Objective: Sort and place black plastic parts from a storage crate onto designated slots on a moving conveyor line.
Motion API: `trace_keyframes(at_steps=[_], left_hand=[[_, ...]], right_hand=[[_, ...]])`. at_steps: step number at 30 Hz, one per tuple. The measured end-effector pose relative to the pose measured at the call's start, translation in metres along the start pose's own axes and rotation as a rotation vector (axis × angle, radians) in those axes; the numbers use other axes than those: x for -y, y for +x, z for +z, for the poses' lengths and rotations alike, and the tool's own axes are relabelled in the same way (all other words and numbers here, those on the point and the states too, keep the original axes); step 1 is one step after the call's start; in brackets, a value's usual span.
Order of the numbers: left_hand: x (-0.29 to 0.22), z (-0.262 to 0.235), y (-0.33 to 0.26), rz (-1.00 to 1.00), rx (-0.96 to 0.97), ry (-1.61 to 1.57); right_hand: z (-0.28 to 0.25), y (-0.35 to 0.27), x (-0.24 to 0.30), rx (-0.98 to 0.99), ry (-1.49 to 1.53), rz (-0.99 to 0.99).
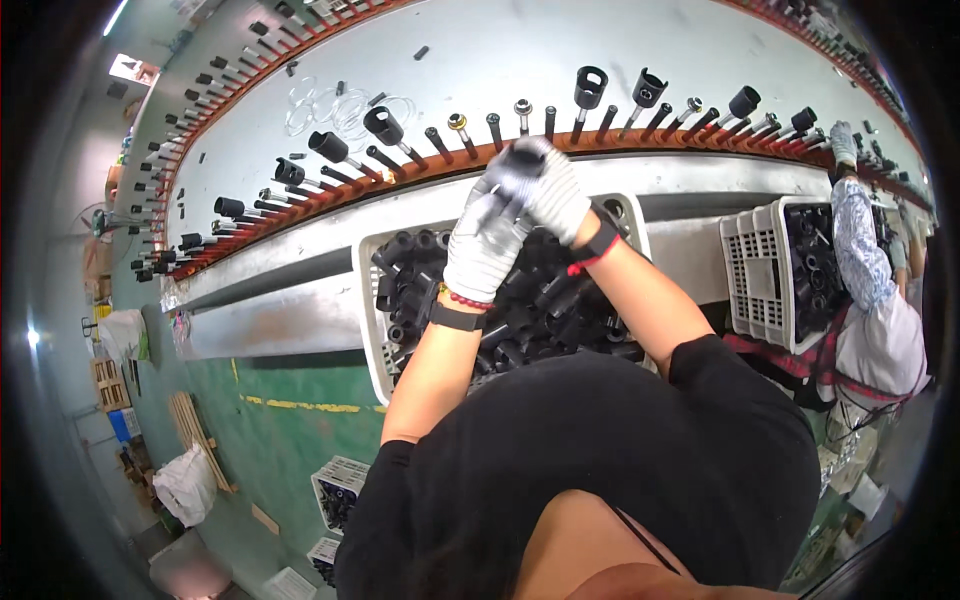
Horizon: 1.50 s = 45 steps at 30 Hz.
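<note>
The left hand [487, 245] and right hand [558, 200], both gloved, close around a blurred black tubular part [524, 158] above the white plastic crate [371, 320], at the bench's [690, 180] near edge.

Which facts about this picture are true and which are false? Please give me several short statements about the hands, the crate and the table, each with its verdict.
1. The left hand and right hand both wear gloves. True.
2. The hands are far apart. False: they meet at a dark part.
3. The crate below the hands is bright red. False: that crate is whitish.
4. Black parts lie in that crate. True.
5. The co-worker's hand at the right is bare. False: the co-worker's hand is gloved.
6. Clear loops lie on the pale table. True.
</note>
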<state>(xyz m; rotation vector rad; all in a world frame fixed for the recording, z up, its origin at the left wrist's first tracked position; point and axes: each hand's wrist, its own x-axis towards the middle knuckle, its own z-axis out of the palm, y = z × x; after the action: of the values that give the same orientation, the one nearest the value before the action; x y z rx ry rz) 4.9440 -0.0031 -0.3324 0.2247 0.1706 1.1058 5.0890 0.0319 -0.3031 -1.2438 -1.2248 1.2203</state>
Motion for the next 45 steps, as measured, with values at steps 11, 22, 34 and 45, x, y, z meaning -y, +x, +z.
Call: trace_keyframes(at_steps=[11, 22, 34, 45], left_hand=[[-0.093, -0.056, -0.101, 0.365, -0.644, 1.555], [-0.076, -0.082, -0.124, -0.13, -0.687, 2.398], [-0.064, -0.008, -0.015, 0.661, -0.239, 1.455], [-0.044, -0.031, 0.186, 0.642, -0.306, 1.518]], right_hand=[[0.067, 0.154, -0.076, -0.284, 0.024, -0.273], [0.143, 0.097, -0.041, -0.026, -0.599, -0.18], [0.057, -0.092, -0.066, 0.674, -1.113, 0.006], [-0.027, -0.126, -0.066, 0.2, -0.174, 0.081]])
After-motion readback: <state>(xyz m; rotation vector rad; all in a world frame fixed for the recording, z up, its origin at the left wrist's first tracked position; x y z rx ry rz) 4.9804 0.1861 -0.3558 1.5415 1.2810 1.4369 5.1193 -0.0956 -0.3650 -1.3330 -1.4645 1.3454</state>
